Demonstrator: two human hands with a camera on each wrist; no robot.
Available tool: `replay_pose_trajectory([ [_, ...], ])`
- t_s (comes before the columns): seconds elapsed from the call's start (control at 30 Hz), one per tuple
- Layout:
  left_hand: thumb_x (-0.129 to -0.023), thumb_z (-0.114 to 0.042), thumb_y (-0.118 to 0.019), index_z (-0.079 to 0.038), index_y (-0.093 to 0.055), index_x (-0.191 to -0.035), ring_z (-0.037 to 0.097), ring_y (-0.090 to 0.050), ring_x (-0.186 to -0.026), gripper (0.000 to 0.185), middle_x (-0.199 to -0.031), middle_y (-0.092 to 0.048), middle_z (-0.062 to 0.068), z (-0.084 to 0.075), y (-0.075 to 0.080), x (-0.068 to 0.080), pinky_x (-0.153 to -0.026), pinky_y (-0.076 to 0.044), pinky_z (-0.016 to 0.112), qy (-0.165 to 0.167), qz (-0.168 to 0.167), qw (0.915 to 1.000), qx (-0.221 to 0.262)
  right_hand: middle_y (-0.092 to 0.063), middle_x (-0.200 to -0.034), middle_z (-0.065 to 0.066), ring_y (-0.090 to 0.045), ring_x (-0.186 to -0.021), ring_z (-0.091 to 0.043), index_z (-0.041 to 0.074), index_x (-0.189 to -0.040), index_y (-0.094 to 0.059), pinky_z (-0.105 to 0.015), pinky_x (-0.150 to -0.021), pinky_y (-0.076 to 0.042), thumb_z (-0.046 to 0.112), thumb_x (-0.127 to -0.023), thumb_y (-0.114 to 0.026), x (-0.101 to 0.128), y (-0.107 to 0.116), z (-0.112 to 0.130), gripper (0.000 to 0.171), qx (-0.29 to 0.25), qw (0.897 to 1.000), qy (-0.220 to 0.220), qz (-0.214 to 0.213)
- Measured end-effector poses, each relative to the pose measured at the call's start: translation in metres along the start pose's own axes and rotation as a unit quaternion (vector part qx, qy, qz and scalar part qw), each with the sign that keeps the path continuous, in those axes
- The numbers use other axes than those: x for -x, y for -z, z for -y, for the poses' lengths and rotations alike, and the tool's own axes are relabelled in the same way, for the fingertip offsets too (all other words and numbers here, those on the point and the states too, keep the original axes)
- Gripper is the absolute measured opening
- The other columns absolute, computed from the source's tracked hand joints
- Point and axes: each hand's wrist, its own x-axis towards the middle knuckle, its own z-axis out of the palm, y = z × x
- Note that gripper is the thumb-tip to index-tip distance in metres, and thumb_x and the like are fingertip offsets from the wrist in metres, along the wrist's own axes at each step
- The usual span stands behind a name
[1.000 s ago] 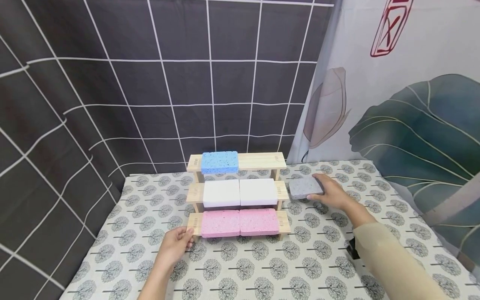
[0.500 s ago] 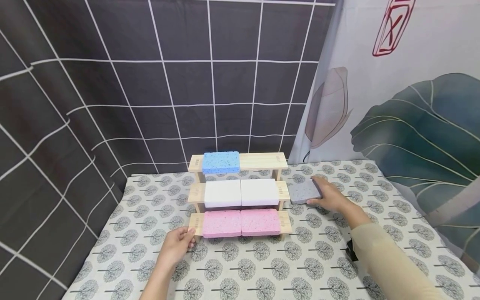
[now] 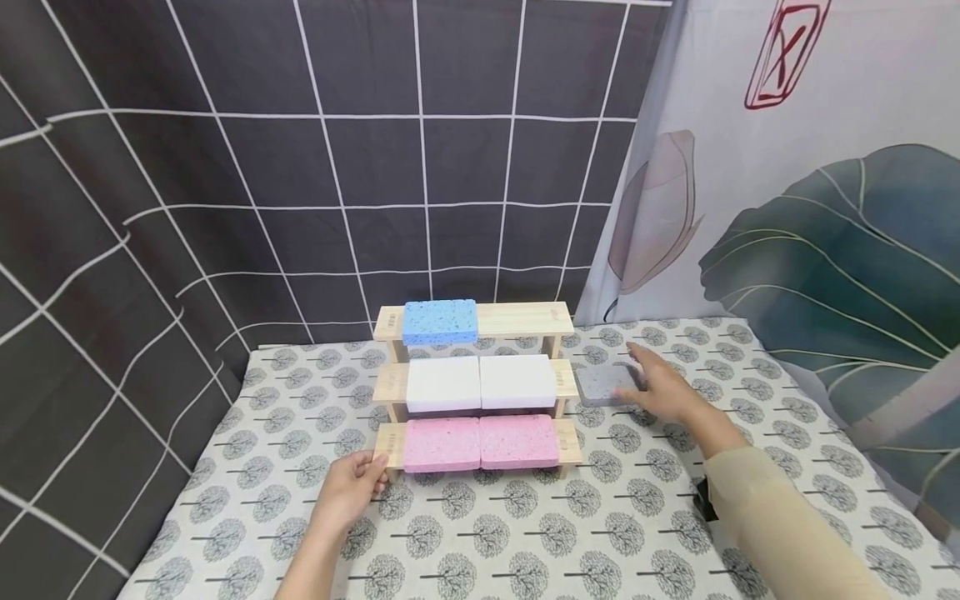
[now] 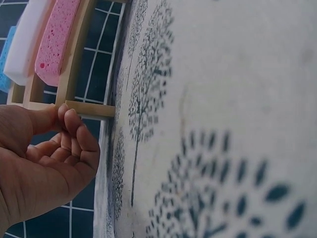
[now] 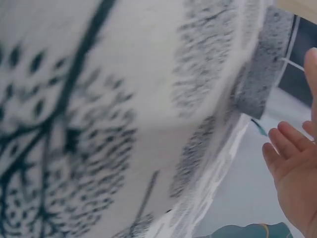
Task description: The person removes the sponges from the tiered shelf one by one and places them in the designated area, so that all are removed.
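A three-step wooden rack (image 3: 522, 318) stands on the table. My left hand (image 3: 348, 490) pinches the left end of its lowest step between thumb and forefinger, seen close in the left wrist view. On that step lie two pink sponges (image 3: 442, 444) side by side. Two smooth white blocks (image 3: 442, 383) fill the middle step, and a blue sponge (image 3: 439, 322) sits on the left part of the top one. A grey sponge (image 3: 598, 385) lies flat on the cloth right of the rack. Beside it my right hand (image 3: 663, 392) has its fingers spread, and the right wrist view shows the hand apart from it.
A tablecloth (image 3: 525, 533) printed with trees covers the table. Behind and to the left hangs a dark grid-patterned curtain (image 3: 262, 167). A pale curtain (image 3: 750, 192) with large leaves hangs at the right. Bare wood shows right of the blue sponge.
My right hand first held the grey sponge, lowered it onto the cloth and has now let it go, its fingers opening away. The left hand has kept its pinch on the rack.
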Motion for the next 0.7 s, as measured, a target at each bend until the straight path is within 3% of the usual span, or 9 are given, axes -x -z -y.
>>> replay_pose_trajectory([
  [0.23,-0.095,-0.017,-0.053,0.008,-0.059,-0.108,0.016,-0.056,-0.071,0.029,-0.082,-0.063,0.011,0.000,0.001,0.000,-0.062,-0.054,0.026,0.005,0.003,1.0000,0.007,-0.046,-0.132,-0.027,-0.046,-0.117,-0.045,0.000,-0.144,-0.027,-0.059,-0.099,-0.036,0.042,-0.086,-0.065,-0.006,0.007,0.022,0.080,-0.045,0.994,0.034,-0.089],
  [0.7,-0.095,-0.017,-0.053,0.010,-0.057,-0.111,0.018,-0.057,-0.073,0.031,-0.083,-0.063,0.012,0.002,0.000,-0.001,-0.063,-0.054,0.026,0.003,0.004,0.9998,0.018,-0.053,-0.128,-0.021,-0.050,-0.119,-0.033,-0.001,-0.136,-0.041,-0.046,-0.103,-0.039,0.027,-0.091,-0.062,-0.012,0.029,0.083,0.057,-0.162,0.971,0.080,-0.156],
])
